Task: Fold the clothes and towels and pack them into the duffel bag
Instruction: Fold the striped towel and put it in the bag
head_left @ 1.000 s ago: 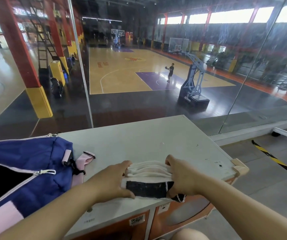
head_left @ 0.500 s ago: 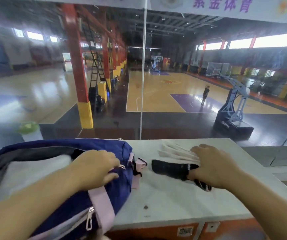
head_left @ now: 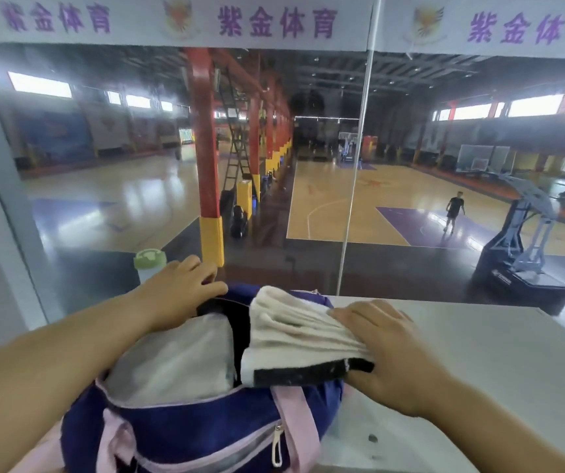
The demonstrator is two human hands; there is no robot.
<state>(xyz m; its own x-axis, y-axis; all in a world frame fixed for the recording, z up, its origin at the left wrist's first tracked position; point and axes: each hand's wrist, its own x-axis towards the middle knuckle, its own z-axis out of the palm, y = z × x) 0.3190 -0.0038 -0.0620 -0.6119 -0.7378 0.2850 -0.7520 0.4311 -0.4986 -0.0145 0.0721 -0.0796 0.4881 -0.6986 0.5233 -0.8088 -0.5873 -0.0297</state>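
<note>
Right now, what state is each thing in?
duffel bag: unzipped, mouth open, on the table.
grey folded cloth: inside the bag.
white towel: folded, across the bag's mouth, not yet tucked in.
left hand: rests on the bag's far rim.
right hand: grips the towel's end.
bottle: upright, green lid on.

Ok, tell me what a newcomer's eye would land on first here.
First, the folded white cloth with a black band, gripped by the right hand over the open mouth of the blue duffel bag at bottom centre. A grey folded cloth lies inside the bag, and the left hand rests on its far rim. Beyond the glass, a basketball court fills the background.
</note>
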